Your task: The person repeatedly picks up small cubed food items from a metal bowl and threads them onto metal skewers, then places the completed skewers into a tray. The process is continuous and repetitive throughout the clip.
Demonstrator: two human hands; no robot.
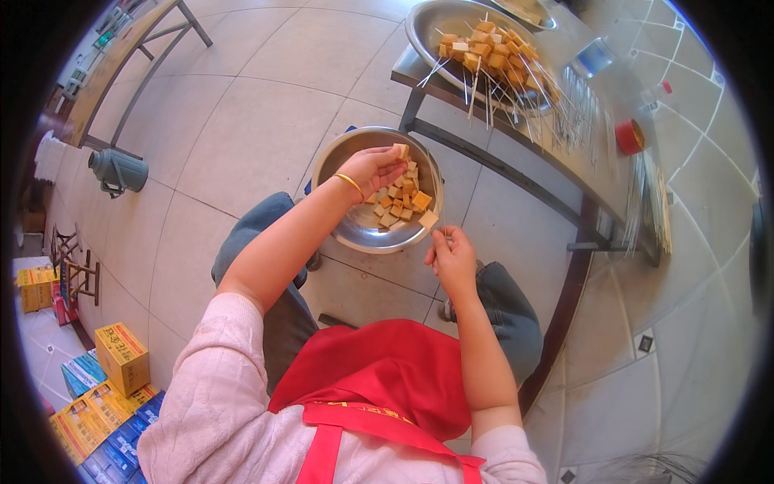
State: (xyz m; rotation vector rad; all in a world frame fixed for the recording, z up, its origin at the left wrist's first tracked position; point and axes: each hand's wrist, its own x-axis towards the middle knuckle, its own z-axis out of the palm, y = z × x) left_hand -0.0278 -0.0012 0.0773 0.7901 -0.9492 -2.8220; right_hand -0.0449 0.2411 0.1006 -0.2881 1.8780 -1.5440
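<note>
My left hand [380, 169] reaches over a steel basin [347, 233] and pinches a pale golden cube of what looks like tofu [401, 150] between thumb and fingers. Lower right, by the basin's rim, my right hand [452, 257] grips thin skewers [436, 181] that point up and away from me. Beside those skewers is a larger tofu piece [429, 219]; whether it is threaded on one cannot be told. Several loose tofu cubes [393, 202] lie in the basin, partly hidden by my left hand.
On a metal-framed table [595, 187] at the right, a large steel bowl [423, 36] holds many skewered cubes [496, 51]. Bare skewers [574, 115], a red container [630, 137] and a bottle [656, 92] are beside it. A thermos flask [118, 172] and cartons [121, 357] stand leftward.
</note>
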